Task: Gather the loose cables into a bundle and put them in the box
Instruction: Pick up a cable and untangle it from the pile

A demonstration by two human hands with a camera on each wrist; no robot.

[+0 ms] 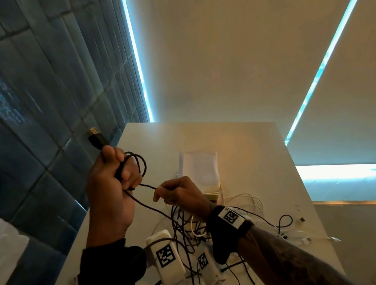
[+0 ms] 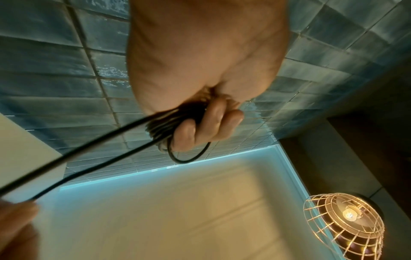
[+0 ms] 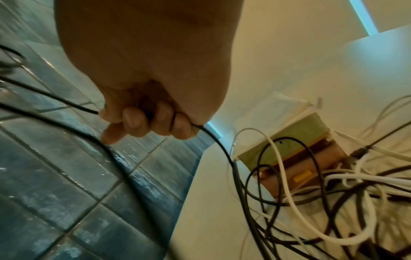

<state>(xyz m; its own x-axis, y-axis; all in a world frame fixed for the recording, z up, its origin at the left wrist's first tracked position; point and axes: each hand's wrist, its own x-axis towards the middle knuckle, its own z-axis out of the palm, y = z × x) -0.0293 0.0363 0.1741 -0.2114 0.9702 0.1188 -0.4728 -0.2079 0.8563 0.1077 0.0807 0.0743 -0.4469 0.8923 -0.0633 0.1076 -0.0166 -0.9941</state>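
Observation:
My left hand is raised above the table's left edge and grips several coils of a black cable; its USB plug sticks up past the thumb. The left wrist view shows the fingers curled round those loops. To the right, a little lower, my right hand holds the same black cable in a closed fist. From there the cable drops into a tangle of black and white cables on the white table. The box, white outside with a green side, stands behind the tangle.
A blue tiled wall runs close along the table's left edge. More white cables and small plugs lie at the right of the table. A wire-cage lamp glows in the left wrist view.

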